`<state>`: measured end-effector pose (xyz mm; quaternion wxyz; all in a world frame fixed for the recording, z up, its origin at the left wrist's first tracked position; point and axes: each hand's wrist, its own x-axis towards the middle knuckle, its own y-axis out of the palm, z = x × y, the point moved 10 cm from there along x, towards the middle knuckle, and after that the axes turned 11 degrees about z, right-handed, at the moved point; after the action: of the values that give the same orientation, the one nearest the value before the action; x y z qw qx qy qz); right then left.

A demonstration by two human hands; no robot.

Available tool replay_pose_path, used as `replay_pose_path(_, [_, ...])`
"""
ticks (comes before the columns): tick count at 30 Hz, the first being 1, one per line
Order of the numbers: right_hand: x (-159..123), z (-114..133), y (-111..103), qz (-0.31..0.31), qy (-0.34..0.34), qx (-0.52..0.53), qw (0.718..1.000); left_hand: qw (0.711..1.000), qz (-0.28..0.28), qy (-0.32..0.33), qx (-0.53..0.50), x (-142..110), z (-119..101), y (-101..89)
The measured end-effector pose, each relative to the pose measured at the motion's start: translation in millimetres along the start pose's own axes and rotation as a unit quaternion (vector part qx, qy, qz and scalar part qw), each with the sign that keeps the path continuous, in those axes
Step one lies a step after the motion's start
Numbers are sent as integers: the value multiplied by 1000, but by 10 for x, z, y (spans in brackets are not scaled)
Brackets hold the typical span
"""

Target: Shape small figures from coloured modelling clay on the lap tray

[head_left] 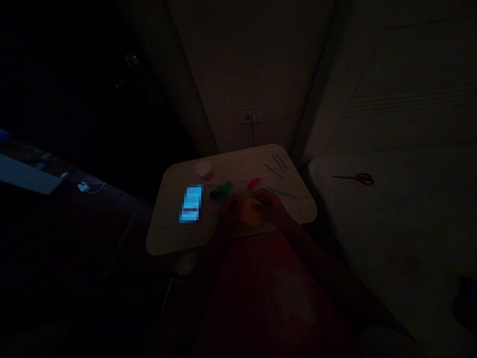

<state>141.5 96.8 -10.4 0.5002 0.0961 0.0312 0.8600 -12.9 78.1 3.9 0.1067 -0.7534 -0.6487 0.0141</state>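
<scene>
The room is very dark. On a small light wooden table (pixel 175 233), both my hands meet around an orange lump (pixel 250 211) of what looks like modelling clay. My left hand (pixel 227 209) curls against its left side, and my right hand (pixel 271 205) presses on its right side. Just beyond them lie a green piece (pixel 224 189), a dark piece (pixel 214 195) and a red piece (pixel 254 183). Fingers of both hands are dim and hard to separate.
A lit phone (pixel 192 203) lies left of my hands, and a small pink-lidded tub (pixel 203 170) stands behind it. Several thin blue sticks (pixel 278 164) lie at the table's far right. Scissors (pixel 359 178) rest on the pale surface to the right. A wall socket (pixel 249 117) is behind.
</scene>
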Motion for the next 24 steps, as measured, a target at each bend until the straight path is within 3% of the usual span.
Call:
replay_pose_path(3, [2,-12,66,24,4,-11,1000,999,-25,-15,-25,-14,61,-48])
replay_pose_path(9, [11,-67,23,3,13,-31,999,999,-32,-32,0,-8,53,-91])
replay_pose_path(17, [-6,98,29,7,-28,-104,994,997,-49,-51,29,-76,64,-125])
replay_pose_path(24, [2,26,-8,-2,-1,-80,997,993,22,4,120,-50,-123,48])
